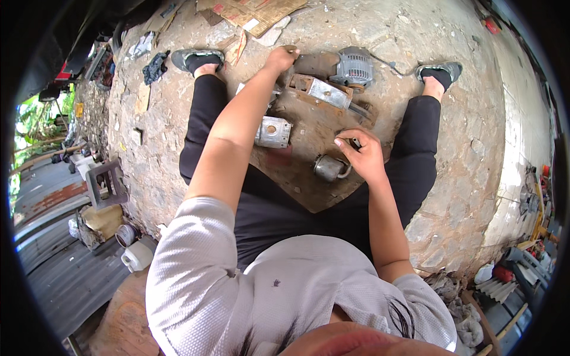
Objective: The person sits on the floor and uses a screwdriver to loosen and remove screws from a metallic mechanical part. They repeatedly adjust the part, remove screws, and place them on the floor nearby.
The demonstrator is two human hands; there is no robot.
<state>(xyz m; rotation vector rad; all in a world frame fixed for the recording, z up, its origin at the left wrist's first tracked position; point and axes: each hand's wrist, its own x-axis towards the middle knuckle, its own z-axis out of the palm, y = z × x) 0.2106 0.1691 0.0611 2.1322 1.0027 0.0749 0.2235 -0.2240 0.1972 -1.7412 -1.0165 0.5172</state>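
Observation:
My left hand [281, 59] is stretched far forward, its fingers curled at the left end of a rusty brown cylinder [316, 64]; what lies in them, if anything, I cannot make out. A grey slotted motor housing [355, 66] adjoins that cylinder on the right. Closer to me, my right hand [365, 155] is closed around a small dark tube-like piece [355, 143]. Just below its fingers stands a metal cup-shaped part [327, 168] with a curved handle-like loop. Between my hands lie a rectangular metal block [322, 92] and a silvery square casing [274, 132] with a round hole.
My legs are spread around the parts on the rough stone ground [463, 133]. Cardboard [261, 13] lies at the far side, and a dark crumpled cloth [155, 68] at the far left. A grey hollow block [107, 184] and a white jug [138, 254] stand to the left.

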